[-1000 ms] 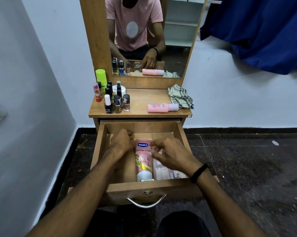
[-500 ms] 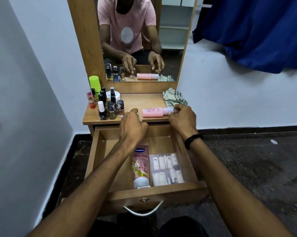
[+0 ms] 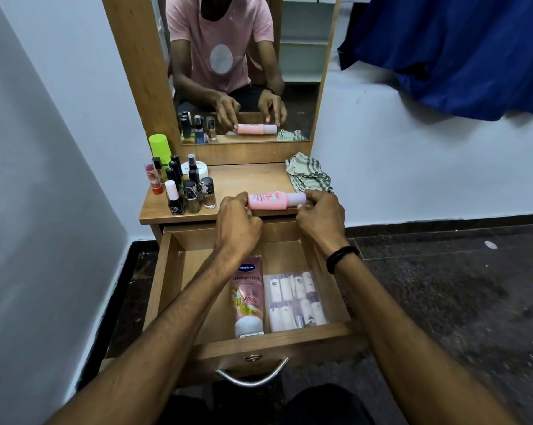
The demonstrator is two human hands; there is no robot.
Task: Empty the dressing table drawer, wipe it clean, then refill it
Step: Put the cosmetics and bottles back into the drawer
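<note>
drawer (image 3: 253,342) of the dressing table stood pulled open, with a pink vaseline lotion tube (image 3: 248,297) and a clear pouch of small bottles (image 3: 294,302) lying side by side inside. both forearms reached forward over it. left hand (image 3: 237,223) pinched the base end of a pink bottle (image 3: 272,200) lying on the tabletop (image 3: 246,179); right hand (image 3: 318,217) gripped its pale cap end. nail polish bottles (image 3: 187,193) stood at the left, and a checked cloth (image 3: 309,176) lay at the right.

Labels on the nail polish bottles (image 3: 185,191) were too small to read; the left hand (image 3: 237,223) hid the pink bottle (image 3: 274,200)'s base.
</note>
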